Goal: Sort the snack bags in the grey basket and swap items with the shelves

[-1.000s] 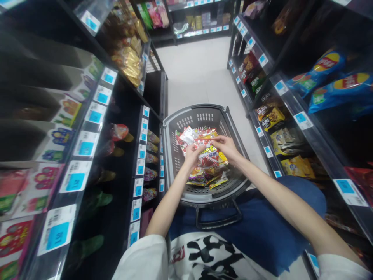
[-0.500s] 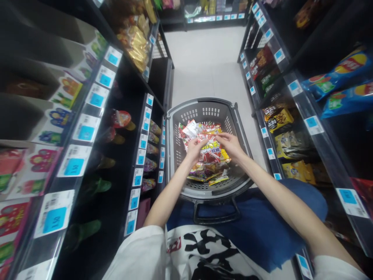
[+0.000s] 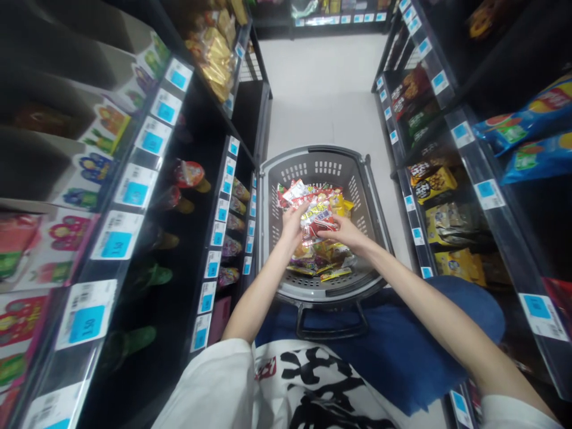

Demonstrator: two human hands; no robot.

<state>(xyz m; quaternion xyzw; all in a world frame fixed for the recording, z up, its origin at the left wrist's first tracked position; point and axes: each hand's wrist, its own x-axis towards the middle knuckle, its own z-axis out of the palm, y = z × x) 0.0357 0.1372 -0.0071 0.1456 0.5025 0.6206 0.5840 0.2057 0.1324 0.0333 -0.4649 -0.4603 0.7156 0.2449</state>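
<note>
Between my two hands is a red and white candy bag (image 3: pixel 317 215) with yellow lettering, tilted above the other packets in a grey shopping basket (image 3: pixel 270 238). My left hand (image 3: pixel 293 220) grips the bag's left side, thumb on top. At its lower right edge, my right hand (image 3: pixel 347 232) pinches the bag between thumb and fingers. Several colourful snack packets (image 3: pixel 322 260) lie beneath and around it, partly covered by the bag and hands. A silvery-white packet (image 3: pixel 297 189) shows at the back of the pile.
Left of the basket stands a shelf unit with price tags (image 3: pixel 113 236) and cone-shaped sweets (image 3: pixel 192 175). Rightward, another shelf holds blue chip bags (image 3: pixel 543 156) and yellow snack bags (image 3: pixel 459 267). Pale floor (image 3: pixel 322 89) stretches ahead to a far shelf. The basket's black handle (image 3: pixel 333 333) hangs toward me.
The candy bag has turned and tilted in my hands. My right hand has moved from the bag's top edge down to its lower right. The view has shifted slightly.
</note>
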